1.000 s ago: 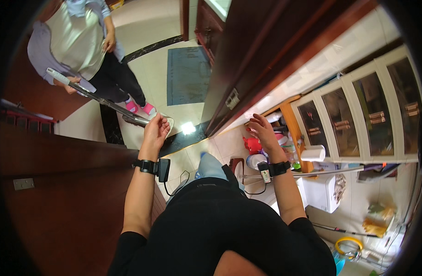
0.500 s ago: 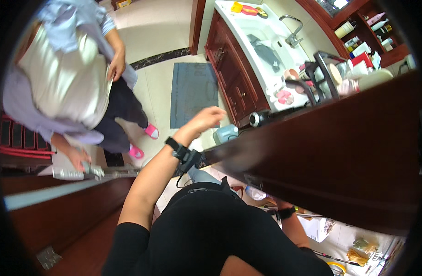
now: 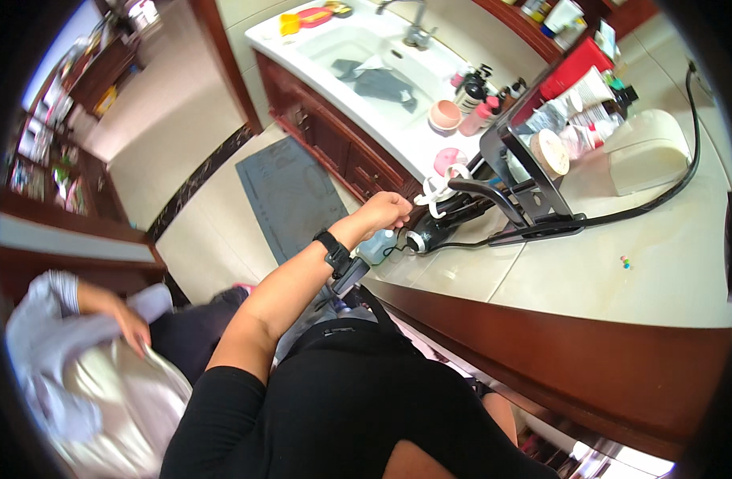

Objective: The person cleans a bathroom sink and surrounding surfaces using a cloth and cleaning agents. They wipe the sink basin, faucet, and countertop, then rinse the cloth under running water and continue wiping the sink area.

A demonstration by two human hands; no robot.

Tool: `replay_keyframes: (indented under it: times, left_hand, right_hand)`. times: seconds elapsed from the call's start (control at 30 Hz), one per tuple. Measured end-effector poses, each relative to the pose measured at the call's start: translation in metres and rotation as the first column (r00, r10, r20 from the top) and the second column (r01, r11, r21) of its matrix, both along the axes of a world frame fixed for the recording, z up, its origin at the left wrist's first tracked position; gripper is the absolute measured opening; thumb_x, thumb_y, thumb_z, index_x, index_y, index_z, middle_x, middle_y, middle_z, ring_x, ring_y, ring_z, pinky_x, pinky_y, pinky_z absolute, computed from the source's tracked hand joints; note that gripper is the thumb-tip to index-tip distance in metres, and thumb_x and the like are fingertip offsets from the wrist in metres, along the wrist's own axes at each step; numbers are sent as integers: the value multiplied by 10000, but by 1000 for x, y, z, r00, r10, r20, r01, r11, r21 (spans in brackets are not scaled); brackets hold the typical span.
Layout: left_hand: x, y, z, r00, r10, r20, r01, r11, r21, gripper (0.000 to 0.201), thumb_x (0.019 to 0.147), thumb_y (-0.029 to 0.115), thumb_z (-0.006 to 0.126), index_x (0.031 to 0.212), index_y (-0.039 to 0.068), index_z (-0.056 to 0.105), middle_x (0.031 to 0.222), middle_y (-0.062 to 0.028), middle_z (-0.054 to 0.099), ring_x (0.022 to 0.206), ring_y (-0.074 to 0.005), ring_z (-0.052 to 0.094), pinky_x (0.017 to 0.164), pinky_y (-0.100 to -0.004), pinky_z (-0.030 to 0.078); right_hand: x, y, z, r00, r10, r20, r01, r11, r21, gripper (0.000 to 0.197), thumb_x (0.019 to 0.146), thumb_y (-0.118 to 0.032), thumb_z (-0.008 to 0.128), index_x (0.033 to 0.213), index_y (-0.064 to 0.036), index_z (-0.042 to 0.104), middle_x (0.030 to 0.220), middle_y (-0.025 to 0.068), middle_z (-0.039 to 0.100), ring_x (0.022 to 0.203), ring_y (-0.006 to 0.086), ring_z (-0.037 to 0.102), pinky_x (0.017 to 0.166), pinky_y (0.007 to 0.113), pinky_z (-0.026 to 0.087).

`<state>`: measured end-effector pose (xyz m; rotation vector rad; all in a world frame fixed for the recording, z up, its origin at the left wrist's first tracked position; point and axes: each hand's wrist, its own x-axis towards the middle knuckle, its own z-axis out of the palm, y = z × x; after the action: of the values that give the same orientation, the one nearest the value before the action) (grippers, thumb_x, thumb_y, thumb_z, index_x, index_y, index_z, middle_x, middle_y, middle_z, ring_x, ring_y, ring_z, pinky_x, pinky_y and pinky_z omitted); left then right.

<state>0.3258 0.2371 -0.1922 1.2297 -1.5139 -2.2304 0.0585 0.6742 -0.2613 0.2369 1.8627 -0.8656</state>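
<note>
My left hand (image 3: 384, 212) reaches out over the counter's left end, fingers curled loosely together, with nothing visible in them. Its fingertips are close to a white looped plastic piece (image 3: 438, 194); contact is not clear. Just beyond the fingers, a black hair dryer (image 3: 427, 237) with a silvery ring lies beside a black stand (image 3: 538, 188). Below the hand is a pale blue translucent container (image 3: 375, 248). A black strap with a small device sits on my left wrist. Only part of my right forearm (image 3: 502, 417) shows low on the right; the hand is hidden.
A white sink (image 3: 334, 40) with grey cloth in water stands ahead. Bottles, tubes and a pink cup (image 3: 445, 116) crowd the counter (image 3: 557, 275). A black cord (image 3: 621, 215) crosses it. A grey mat (image 3: 290, 199) lies on the floor. Another person (image 3: 118, 375) is close on my left.
My view has swung rightward and nearer the counter, baring its top and the hair dryer. My left hand is now beside the white looped piece. The other person appears lower left.
</note>
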Motion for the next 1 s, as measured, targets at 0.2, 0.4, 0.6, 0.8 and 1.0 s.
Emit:
replay_keyframes:
  times: [0.2,0.4,0.6,0.8,1.0]
  left_hand:
    - [37,-63,-4,998,-69,-7,70,993,92,251,1023,255,576,1180,79,663,1061,-26,702,867,-103,649,785,-255,535]
    - [125,-151,-1,998,61,-15,-59,991,118,213,1004,227,607,1143,85,685,1008,-20,710,831,-97,662,740,-244,557]
    - [183,-234,-9,982,181,61,-187,976,107,200,1005,196,592,1139,83,688,979,-22,717,790,-85,660,678,-218,548]
    - [196,-291,-8,994,99,52,-105,986,130,195,1013,194,579,1138,75,669,991,-39,713,796,-100,659,702,-234,557]
    - [188,-361,-10,995,86,45,-91,988,121,207,1019,224,591,1165,93,657,997,-29,705,813,-100,656,720,-239,558]
  right_hand:
    - [87,-18,-7,986,-158,46,156,987,48,294,1008,-207,590,1270,-74,600,1129,83,683,954,193,688,806,286,556]
    - [185,-76,-7,973,56,225,-86,988,126,342,1027,-254,546,1307,-63,591,1199,98,684,1037,232,683,871,396,565]
    - [244,-205,19,943,190,272,-181,982,-57,485,977,-381,624,1335,-58,572,1173,105,695,1010,193,663,874,364,538]
    - [249,-326,48,970,212,117,-151,907,-392,456,1018,-335,617,1362,-40,561,1228,95,676,1045,148,663,909,301,542]
    - [213,-459,88,994,34,101,39,768,-639,374,1010,-291,622,1282,-35,601,1180,113,682,1056,214,670,922,340,542]
